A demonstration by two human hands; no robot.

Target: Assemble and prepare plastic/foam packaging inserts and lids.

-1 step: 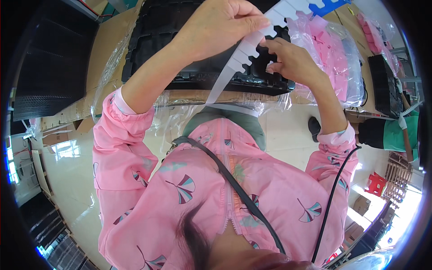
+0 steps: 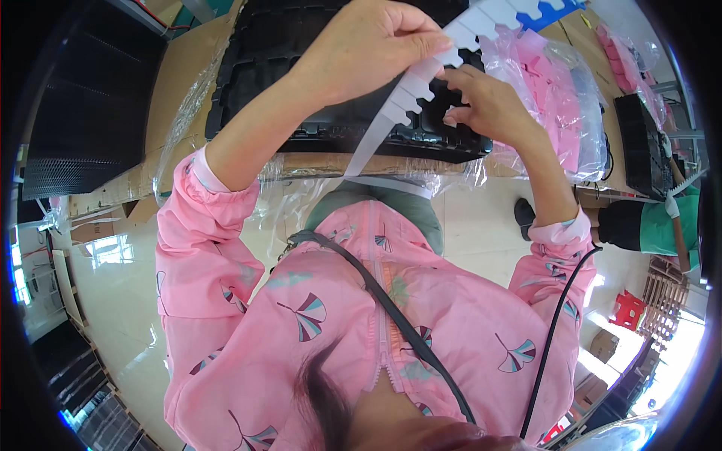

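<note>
Leftmost, on the brown table (image 2: pixel 177 79), a black cabinet (image 2: pixel 86 101) with perforated faces, and below it a stretch of pale, shiny floor (image 2: pixel 116 297). Next, along the table's edge, crumpled clear film (image 2: pixel 186 120). Then, near the middle, a large black tray (image 2: pixel 259 41) with moulded recesses, lying close to the table's front edge and partly hidden by a bare left forearm in a pushed-up pink sleeve (image 2: pixel 207 210). Over this tray, the left hand (image 2: pixel 372 52), thumb and forefinger pinched firmly on the white notched strip (image 2: pixel 395 105). Held slantwise across the tray, narrow lower end down by the front edge, toothed side facing right, wider part running to the upper right. Just right of the pinch, the right hand (image 2: pixel 492 101), thumb and forefinger parted, other fingers bent; forefinger tip right at the strip's edge, but impossible to tell whether gripping, touching or merely beside it. Farther up and right, a blue piece (image 2: pixel 553 13), then pink pieces (image 2: pixel 553 98) bagged in clear plastic. At far right, a black slab-like unit (image 2: pixel 639 143), and beside it a co-worker (image 2: pixel 669 225) in green with white gloves; lower down, a red stool (image 2: pixel 628 310).
</note>
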